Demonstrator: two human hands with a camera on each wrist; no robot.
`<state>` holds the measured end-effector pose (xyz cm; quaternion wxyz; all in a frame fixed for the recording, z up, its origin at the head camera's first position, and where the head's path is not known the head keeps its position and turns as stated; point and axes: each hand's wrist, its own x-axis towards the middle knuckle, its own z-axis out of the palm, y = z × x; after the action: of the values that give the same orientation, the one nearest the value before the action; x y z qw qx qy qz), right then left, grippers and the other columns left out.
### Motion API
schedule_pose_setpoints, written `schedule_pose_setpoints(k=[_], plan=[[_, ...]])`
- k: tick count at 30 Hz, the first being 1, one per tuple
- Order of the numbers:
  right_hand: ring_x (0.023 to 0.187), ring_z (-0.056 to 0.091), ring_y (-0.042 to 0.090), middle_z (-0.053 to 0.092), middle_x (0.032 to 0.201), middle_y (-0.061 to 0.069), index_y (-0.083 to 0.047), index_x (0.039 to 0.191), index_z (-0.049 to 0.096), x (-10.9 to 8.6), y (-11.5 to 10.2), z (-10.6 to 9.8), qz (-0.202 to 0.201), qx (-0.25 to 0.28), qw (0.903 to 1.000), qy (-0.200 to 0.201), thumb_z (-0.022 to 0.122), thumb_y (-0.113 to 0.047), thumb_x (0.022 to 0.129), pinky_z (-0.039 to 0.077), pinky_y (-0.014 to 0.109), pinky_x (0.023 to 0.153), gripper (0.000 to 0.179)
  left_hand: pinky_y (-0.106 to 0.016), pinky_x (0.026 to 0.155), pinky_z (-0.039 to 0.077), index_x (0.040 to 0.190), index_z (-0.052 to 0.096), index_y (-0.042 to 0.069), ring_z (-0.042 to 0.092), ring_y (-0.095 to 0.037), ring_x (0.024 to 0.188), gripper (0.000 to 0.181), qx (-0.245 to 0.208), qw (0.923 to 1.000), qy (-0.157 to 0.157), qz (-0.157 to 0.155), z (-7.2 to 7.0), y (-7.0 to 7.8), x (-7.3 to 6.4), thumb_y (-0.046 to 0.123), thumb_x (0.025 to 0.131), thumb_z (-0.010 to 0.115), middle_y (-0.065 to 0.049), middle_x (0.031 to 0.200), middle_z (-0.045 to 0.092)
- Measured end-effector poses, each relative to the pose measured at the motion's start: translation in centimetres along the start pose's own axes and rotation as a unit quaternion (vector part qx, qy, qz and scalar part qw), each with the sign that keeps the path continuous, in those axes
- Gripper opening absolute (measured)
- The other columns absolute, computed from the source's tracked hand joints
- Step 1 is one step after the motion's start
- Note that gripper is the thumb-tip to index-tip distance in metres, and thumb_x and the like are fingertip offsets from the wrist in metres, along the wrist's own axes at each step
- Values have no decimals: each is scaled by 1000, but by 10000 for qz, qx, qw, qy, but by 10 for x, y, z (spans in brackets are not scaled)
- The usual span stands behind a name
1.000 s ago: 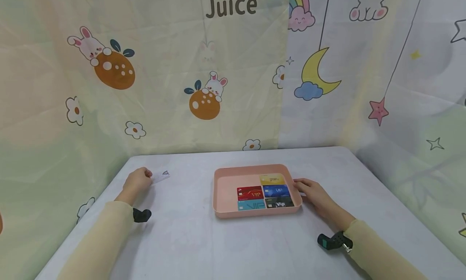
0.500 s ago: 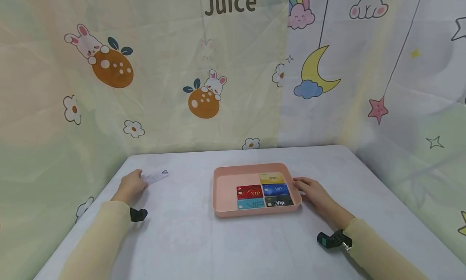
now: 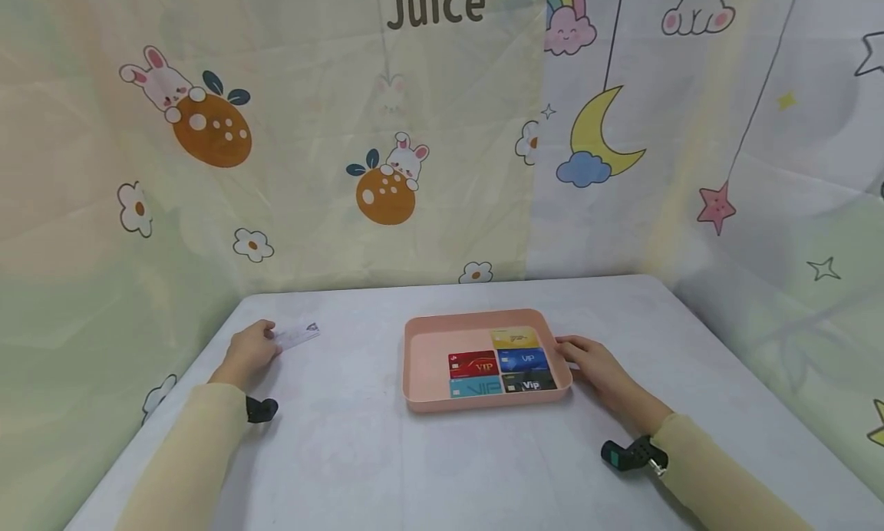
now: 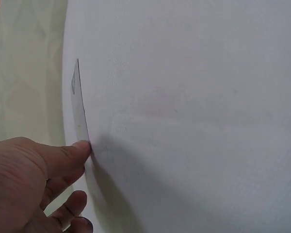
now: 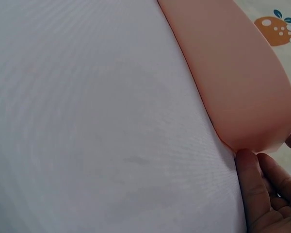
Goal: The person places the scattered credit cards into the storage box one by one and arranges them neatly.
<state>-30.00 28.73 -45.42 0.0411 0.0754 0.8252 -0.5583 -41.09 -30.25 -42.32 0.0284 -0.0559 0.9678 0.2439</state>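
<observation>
Over the table's far left corner, my left hand [image 3: 250,353] pinches a translucent flat strip [image 3: 298,335] between thumb and fingers. A dark mark sits near its far end, which points right in the head view. Seen almost edge-on in the left wrist view, the strip [image 4: 80,109] stands tilted, with its lower part hidden by the thumb. My right hand [image 3: 597,370] holds the right side of a pink tray [image 3: 431,339]. In the right wrist view the thumb [image 5: 252,187] touches the outer wall, and a fingertip shows by the far rim.
Several cards lie in the tray's right part: gold [image 3: 514,338], red [image 3: 473,364], blue [image 3: 522,360], teal [image 3: 475,387] and black [image 3: 529,383]. The white table [image 3: 345,454] backs onto a printed curtain [image 3: 304,163]. Each wrist wears a black camera [image 3: 261,410].
My left hand has shifted slightly left, carrying the strip, and more of the strip shows now. The right hand and tray have stayed in place.
</observation>
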Motion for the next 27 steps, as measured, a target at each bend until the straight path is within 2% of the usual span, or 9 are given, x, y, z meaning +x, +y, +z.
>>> schedule_pose_setpoints(k=[2, 4, 9, 15, 21, 27], plan=[[144, 43, 42, 41, 159, 25, 3, 151, 44, 0, 0, 0, -3, 9, 10000, 16, 50, -34, 106, 42, 54, 115, 58, -66, 112, 36, 146, 40, -12, 45, -54, 131, 56, 83, 9999, 20, 80, -1, 2, 0, 6, 97, 60, -34, 140, 51], [144, 43, 42, 41, 159, 25, 3, 151, 44, 0, 0, -1, -13, 13, 10000, 17, 50, -33, 106, 42, 54, 115, 58, -66, 109, 37, 144, 42, -14, 46, -56, 128, 55, 350, 9992, -23, 186, -2, 4, 0, 7, 96, 61, -36, 137, 52], [144, 43, 42, 41, 159, 26, 3, 151, 44, 1, 1, -1, -17, -20, 10000, -10, 50, -34, 107, 42, 54, 115, 58, -66, 104, 37, 137, 48, -15, 43, -62, 122, 51, 703, 9969, -210, 280, -6, 6, 0, 10, 94, 61, -44, 132, 46], [144, 43, 42, 41, 159, 25, 3, 151, 44, 1, 1, -1, -25, 11, 10000, 5, 50, -35, 107, 41, 54, 115, 58, -65, 100, 37, 133, 51, -15, 43, -56, 119, 50, 199, 9988, -436, 114, -10, 5, -4, 11, 92, 62, -42, 131, 47], [145, 42, 42, 40, 159, 25, 3, 151, 44, 1, 1, -1, -21, 53, 10000, 15, 51, -34, 107, 40, 54, 116, 58, -61, 99, 40, 131, 49, -12, 47, -49, 114, 52, -305, 9981, -533, -69, -13, 3, -6, 11, 89, 69, -38, 130, 49], [145, 42, 42, 39, 160, 25, 3, 151, 44, 1, 2, -1, -16, 33, 10000, -18, 50, -34, 107, 41, 54, 116, 58, -54, 95, 41, 128, 43, -9, 49, -43, 106, 50, -537, 9975, -444, 152, -11, 1, -7, 7, 88, 69, -35, 123, 53]])
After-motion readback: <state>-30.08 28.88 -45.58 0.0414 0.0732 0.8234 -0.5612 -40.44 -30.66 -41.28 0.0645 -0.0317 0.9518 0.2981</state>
